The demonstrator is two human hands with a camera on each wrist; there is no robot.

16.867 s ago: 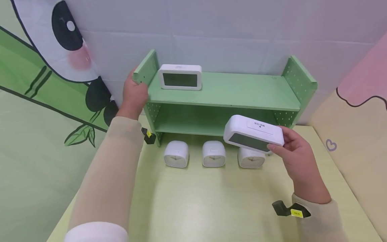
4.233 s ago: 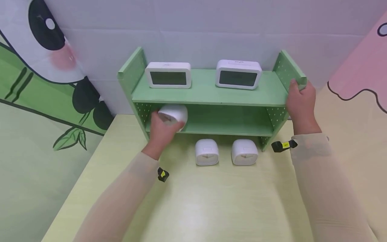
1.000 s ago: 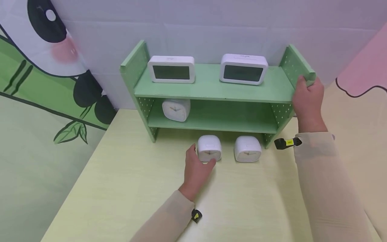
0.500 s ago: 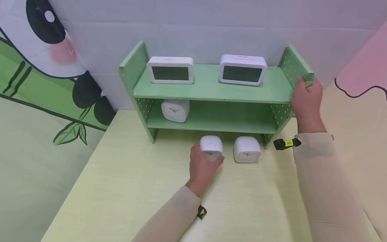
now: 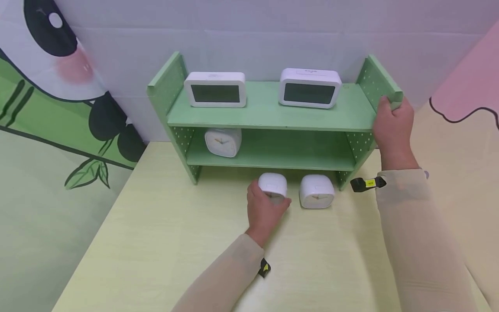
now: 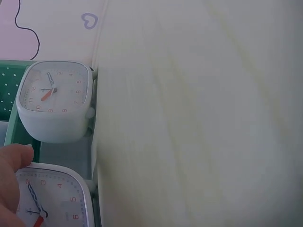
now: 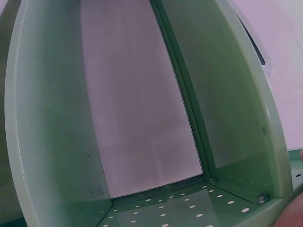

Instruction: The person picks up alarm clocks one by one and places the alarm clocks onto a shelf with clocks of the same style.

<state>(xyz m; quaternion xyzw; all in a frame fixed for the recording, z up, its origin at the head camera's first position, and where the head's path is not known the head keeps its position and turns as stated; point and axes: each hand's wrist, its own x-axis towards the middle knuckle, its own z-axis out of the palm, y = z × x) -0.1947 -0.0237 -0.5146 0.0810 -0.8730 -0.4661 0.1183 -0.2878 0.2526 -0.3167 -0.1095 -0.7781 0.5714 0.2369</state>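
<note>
White clock [image 5: 273,185]: pinching it in the left grip [image 5: 266,211], best squeezing evenly and avoiding the second clock [image 5: 317,190] just right of that grip (holding the green shelf [image 5: 263,106] with the right grip [image 5: 394,134]).

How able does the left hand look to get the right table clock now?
Probably not yet: the left hand grips the left table clock. No other object stands between that and the right table clock, so the way looks open once the hand lets go.

Rounded white clock [image 5: 273,182], dial toward six o'clock, located at six o'clock of upright green two-tier shelf [image 5: 263,102]; sides perforated.
</note>
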